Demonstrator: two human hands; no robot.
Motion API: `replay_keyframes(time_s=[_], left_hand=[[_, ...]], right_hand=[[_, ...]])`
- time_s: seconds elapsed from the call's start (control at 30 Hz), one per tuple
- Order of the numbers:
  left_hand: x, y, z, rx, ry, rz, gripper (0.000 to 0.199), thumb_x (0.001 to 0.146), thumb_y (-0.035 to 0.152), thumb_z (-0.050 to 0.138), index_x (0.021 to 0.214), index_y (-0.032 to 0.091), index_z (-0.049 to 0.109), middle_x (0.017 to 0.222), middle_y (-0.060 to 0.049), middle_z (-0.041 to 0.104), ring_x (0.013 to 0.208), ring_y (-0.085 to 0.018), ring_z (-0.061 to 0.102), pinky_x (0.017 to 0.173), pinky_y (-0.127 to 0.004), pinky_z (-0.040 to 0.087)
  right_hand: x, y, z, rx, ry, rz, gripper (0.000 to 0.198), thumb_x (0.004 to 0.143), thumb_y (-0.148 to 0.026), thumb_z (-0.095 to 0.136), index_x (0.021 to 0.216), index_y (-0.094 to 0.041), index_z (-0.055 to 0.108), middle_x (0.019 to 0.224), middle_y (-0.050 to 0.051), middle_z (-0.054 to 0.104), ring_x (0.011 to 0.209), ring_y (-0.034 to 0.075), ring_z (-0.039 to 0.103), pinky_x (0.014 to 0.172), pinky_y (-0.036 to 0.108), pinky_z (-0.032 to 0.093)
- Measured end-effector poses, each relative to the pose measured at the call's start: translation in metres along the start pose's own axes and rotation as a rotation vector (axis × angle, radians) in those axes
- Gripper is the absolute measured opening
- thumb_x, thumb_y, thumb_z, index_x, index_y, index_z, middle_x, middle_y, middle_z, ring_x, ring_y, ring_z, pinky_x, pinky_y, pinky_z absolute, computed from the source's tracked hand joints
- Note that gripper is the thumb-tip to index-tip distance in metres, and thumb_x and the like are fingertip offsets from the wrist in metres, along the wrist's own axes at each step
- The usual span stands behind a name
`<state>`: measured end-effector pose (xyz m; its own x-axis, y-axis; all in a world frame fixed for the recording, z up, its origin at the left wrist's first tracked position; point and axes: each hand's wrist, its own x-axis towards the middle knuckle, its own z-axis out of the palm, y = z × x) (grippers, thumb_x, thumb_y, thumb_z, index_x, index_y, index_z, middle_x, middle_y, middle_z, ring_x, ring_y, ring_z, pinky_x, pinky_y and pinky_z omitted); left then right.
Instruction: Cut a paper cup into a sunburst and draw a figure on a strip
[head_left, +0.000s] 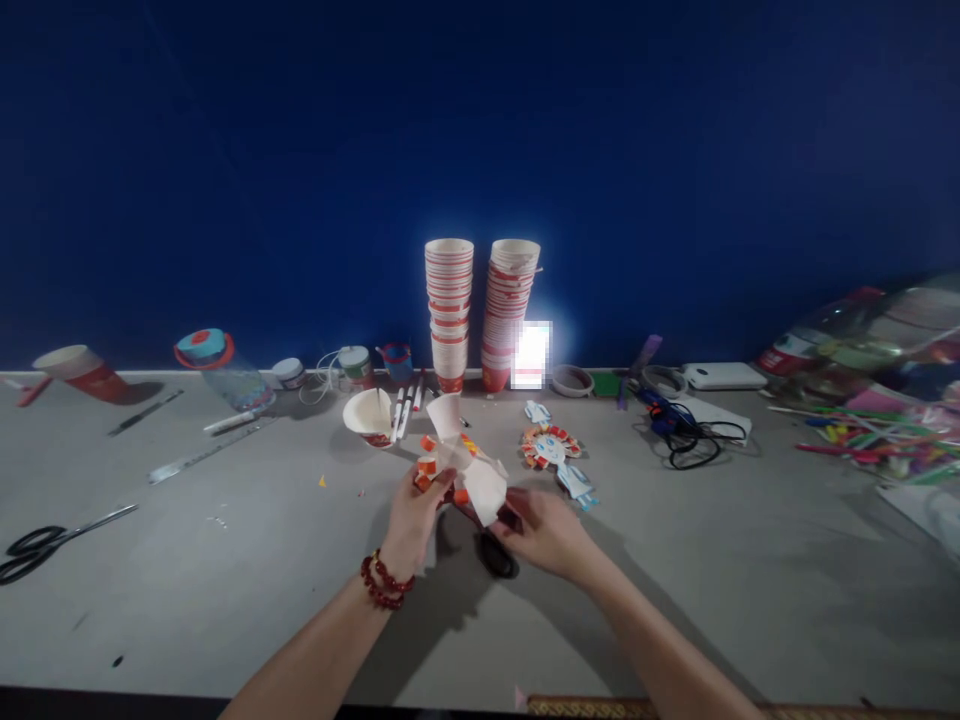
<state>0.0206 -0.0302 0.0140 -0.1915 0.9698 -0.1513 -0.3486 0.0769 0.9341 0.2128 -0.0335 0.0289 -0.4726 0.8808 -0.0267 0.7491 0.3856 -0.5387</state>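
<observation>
Between my hands is a cut-up paper cup point(486, 492), its white and orange-red strips spread outward like petals. My left hand point(414, 512), with a red bead bracelet point(386, 580) at the wrist, pinches the cup's left side near some curled orange strips point(427, 466). On the other side my right hand point(541, 530) has its fingers closed at a white flap, and its fingertips are partly hidden. A black loop, like a scissors handle point(497, 556), shows just below the hands; whether it is held cannot be seen. To the right lies a round paper face with a striped rim point(551, 448).
Two tall paper cup stacks point(450, 310) stand at the back beside a bright light. Around the grey table are a cut cup point(369, 415), markers point(405, 410), scissors point(64, 540), a ruler point(202, 455), a bottle point(225, 370), a cabled glue gun point(679, 425) and colourful sticks point(885, 430).
</observation>
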Motion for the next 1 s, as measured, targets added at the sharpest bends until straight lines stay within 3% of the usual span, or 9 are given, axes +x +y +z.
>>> replay_keyframes(time_s=[0.1,0.27,0.43,0.73,0.87,1.0], left_hand=[[0.008,-0.002,-0.006,0.004,0.019,0.014,0.041,0.066,0.038,0.082,0.096,0.015,0.066,0.084,-0.005,0.073,0.070,-0.015,0.068,0.067,-0.027,0.054],[0.012,-0.003,-0.009,0.031,0.015,0.069,0.042,0.067,0.039,0.082,0.097,0.015,0.065,0.086,-0.005,0.074,0.073,-0.017,0.070,0.070,-0.030,0.056],[0.014,0.000,-0.013,0.118,0.011,0.120,0.040,0.071,0.039,0.079,0.101,0.016,0.064,0.082,-0.003,0.073,0.071,-0.018,0.070,0.076,-0.032,0.056],[0.017,0.004,-0.018,0.210,0.029,0.187,0.041,0.076,0.038,0.075,0.109,0.018,0.063,0.085,-0.003,0.073,0.072,-0.018,0.070,0.075,-0.032,0.055],[0.018,0.004,-0.018,0.112,0.021,0.183,0.042,0.075,0.037,0.077,0.109,0.017,0.063,0.084,-0.003,0.072,0.073,-0.016,0.069,0.078,-0.034,0.056],[0.024,0.006,-0.020,0.012,0.050,0.201,0.043,0.074,0.039,0.077,0.107,0.016,0.063,0.090,-0.004,0.071,0.076,-0.016,0.068,0.082,-0.038,0.057]], right_hand=[[-0.006,-0.008,-0.003,-0.269,-0.087,0.012,0.024,0.080,-0.034,0.062,0.097,-0.018,0.066,0.094,0.010,0.073,0.086,0.025,0.066,0.072,0.029,0.043],[-0.009,-0.017,-0.007,-0.472,-0.111,0.117,0.037,0.081,-0.035,0.063,0.111,-0.013,0.064,0.101,0.016,0.073,0.096,0.032,0.068,0.072,0.032,0.047],[-0.010,-0.015,-0.012,-0.521,-0.121,0.215,0.024,0.080,-0.031,0.062,0.097,-0.015,0.066,0.091,0.014,0.075,0.089,0.033,0.071,0.066,0.033,0.047],[-0.012,-0.006,-0.014,-0.545,-0.057,0.252,0.019,0.077,-0.022,0.057,0.091,-0.015,0.068,0.094,0.015,0.074,0.087,0.030,0.071,0.064,0.030,0.045],[-0.008,0.003,-0.020,-0.404,-0.044,0.285,0.012,0.075,-0.026,0.059,0.078,-0.017,0.066,0.084,0.012,0.073,0.082,0.027,0.069,0.060,0.027,0.041],[-0.001,0.015,-0.018,0.139,-0.071,0.227,0.006,0.071,-0.021,0.057,0.076,-0.019,0.060,0.066,0.000,0.067,0.061,0.014,0.062,0.053,0.021,0.039]])
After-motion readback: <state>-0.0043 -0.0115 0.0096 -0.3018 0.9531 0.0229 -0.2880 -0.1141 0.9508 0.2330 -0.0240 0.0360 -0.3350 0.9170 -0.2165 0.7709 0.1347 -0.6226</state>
